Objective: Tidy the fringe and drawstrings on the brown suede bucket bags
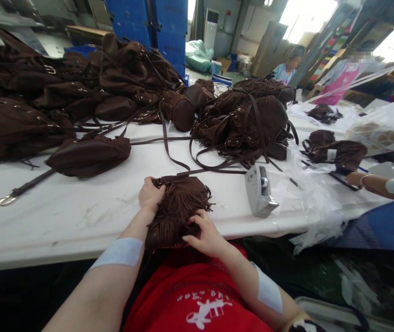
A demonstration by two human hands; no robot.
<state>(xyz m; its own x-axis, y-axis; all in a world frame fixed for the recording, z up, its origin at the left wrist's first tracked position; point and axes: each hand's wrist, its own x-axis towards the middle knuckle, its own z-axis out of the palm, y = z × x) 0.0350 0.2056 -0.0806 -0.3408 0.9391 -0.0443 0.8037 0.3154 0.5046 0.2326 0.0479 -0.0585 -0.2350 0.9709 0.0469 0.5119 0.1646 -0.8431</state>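
A small brown suede bag with fringe (178, 207) lies at the near edge of the white table (79, 216), hanging partly over it toward my red shirt. My left hand (150, 193) is closed on the bag's upper left corner. My right hand (205, 235) grips its lower right side, fingers curled into the fringe. Long thin straps (169, 152) run from the bag back across the table toward the other bags.
Piles of brown suede bags (79, 92) and fringed bags (248, 120) fill the back of the table. A grey tape dispenser (259, 190) stands right of my bag, beside clear plastic bags (311, 193). Another person's arm (384, 184) reaches in at the right; two people sit farther back.
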